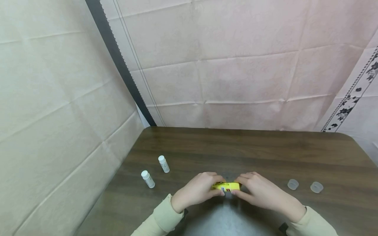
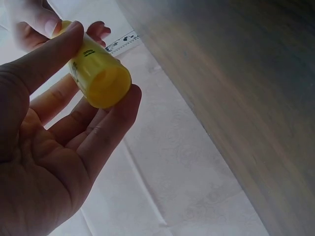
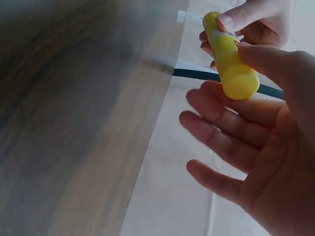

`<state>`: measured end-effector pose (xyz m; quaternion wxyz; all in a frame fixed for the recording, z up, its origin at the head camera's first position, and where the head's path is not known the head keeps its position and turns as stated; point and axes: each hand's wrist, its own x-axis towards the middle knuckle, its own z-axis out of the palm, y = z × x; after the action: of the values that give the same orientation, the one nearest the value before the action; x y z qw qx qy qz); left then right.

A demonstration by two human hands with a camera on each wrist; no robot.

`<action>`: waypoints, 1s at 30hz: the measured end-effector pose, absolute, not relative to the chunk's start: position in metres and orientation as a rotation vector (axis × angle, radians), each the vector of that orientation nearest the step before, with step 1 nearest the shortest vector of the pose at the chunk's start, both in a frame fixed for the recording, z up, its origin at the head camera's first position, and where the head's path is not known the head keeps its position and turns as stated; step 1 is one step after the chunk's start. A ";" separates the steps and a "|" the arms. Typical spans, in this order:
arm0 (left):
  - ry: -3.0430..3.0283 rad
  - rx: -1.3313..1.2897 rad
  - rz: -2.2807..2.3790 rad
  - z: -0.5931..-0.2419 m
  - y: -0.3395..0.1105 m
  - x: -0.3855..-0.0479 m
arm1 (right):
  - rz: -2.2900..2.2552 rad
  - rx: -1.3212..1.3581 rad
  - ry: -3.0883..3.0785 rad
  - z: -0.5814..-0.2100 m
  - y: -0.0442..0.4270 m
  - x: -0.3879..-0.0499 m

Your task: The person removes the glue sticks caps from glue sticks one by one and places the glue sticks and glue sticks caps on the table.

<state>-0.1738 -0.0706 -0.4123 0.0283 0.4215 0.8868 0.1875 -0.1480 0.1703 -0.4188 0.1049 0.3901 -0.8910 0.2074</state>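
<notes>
Both hands hold a yellow glue stick lengthwise between them, just above the table. My left hand pinches its left end between thumb and fingers. At the right end, the thumb and fingers of my right hand grip it the same way. In the left wrist view the near end of the glue stick looks hollow, like a shallow cup. The right wrist view shows its other end as a smooth yellow cap. Printed labelling is partly covered by the fingers.
Two white tubes with white caps, one nearer and one farther, lie on the brown wooden table at left. Two small translucent round caps lie at right. Pale cloth hangs behind the table and along its left side.
</notes>
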 end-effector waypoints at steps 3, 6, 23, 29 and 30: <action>2.742 1.318 0.570 -0.411 -0.071 -0.174 | 0.617 1.163 -2.627 -0.418 0.170 -0.148; 2.728 1.305 0.580 -0.410 -0.071 -0.174 | 0.656 1.167 -2.610 -0.418 0.170 -0.148; 2.743 1.251 0.602 -0.411 -0.070 -0.174 | 0.678 1.121 -2.576 -0.416 0.170 -0.148; 2.727 1.247 0.637 -0.412 -0.070 -0.173 | 0.669 1.143 -2.551 -0.416 0.169 -0.148; 2.728 1.249 0.637 -0.412 -0.070 -0.173 | 0.661 1.142 -2.544 -0.416 0.169 -0.148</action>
<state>-0.1730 -0.0697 -0.4121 0.0372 0.4071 0.8888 0.2074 -0.1482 0.1693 -0.4157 0.1376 0.3947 -0.8793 0.2283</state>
